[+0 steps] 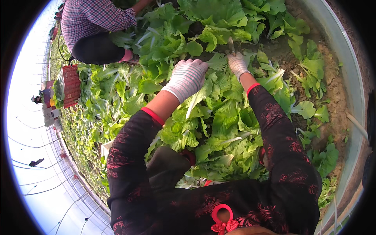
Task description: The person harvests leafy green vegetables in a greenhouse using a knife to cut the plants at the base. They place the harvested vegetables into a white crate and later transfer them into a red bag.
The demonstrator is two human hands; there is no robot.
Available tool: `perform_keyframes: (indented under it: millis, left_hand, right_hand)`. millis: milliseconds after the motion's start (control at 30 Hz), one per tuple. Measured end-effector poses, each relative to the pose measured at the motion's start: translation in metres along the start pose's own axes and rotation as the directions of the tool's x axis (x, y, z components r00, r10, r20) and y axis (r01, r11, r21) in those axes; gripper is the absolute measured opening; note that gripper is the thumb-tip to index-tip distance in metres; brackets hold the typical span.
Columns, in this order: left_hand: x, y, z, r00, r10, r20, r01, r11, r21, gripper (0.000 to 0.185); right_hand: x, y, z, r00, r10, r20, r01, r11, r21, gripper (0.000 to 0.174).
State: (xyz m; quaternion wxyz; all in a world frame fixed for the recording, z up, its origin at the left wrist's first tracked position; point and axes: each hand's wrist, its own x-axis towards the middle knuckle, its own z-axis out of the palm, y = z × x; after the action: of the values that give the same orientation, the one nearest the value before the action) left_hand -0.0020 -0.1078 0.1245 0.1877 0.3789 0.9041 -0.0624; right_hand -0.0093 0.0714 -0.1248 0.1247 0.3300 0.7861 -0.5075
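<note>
My left hand (188, 77), in a striped knit glove, is above the leafy greens left of centre, its back to the camera and fingers curled; what lies under the fingers is hidden. To its right, my right hand (237, 64), gloved the same way, is closed round a knife (231, 46) whose narrow blade points away from me, towards the soil at the base of standing leafy green plants (217, 17). Loose leaves with pale stalks (221, 117) lie thickly between my arms and down to my knees.
A co-worker in a checked shirt (91, 17) crouches at the upper left. Beside them stands a red crate (70, 85) with greens. Bare soil (332, 82) and the greenhouse's plastic side wall (351, 73) run along the right. A white container (107, 148) shows beyond my left sleeve.
</note>
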Motion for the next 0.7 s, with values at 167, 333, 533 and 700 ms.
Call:
perform_keyframes:
  millis: [167, 333, 533, 700]
  left_hand:
    - [0.143, 0.023, 0.017, 0.944, -0.003, 0.329, -0.086, 0.964, 0.253, 0.039]
    - [0.218, 0.024, 0.025, 0.999, 0.020, 0.025, -0.027, 0.956, 0.294, 0.065]
    - [0.234, -0.058, 0.037, 0.950, -0.303, -0.075, 0.312, 0.912, 0.265, 0.041]
    - [0.209, -0.087, 0.060, 0.868, -0.491, 0.072, 0.487, 0.871, 0.066, 0.035]
  right_hand:
    - [0.056, 0.024, -0.047, 0.948, 0.316, 0.033, -0.314, 0.918, 0.244, 0.032]
    - [0.023, 0.032, -0.033, 0.939, -0.272, -0.210, 0.276, 0.961, -0.012, 0.034]
    - [0.001, 0.007, -0.023, 0.925, -0.341, -0.169, 0.337, 0.940, -0.054, 0.034]
    - [0.009, -0.015, -0.027, 0.933, -0.324, -0.158, 0.332, 0.943, 0.029, 0.038]
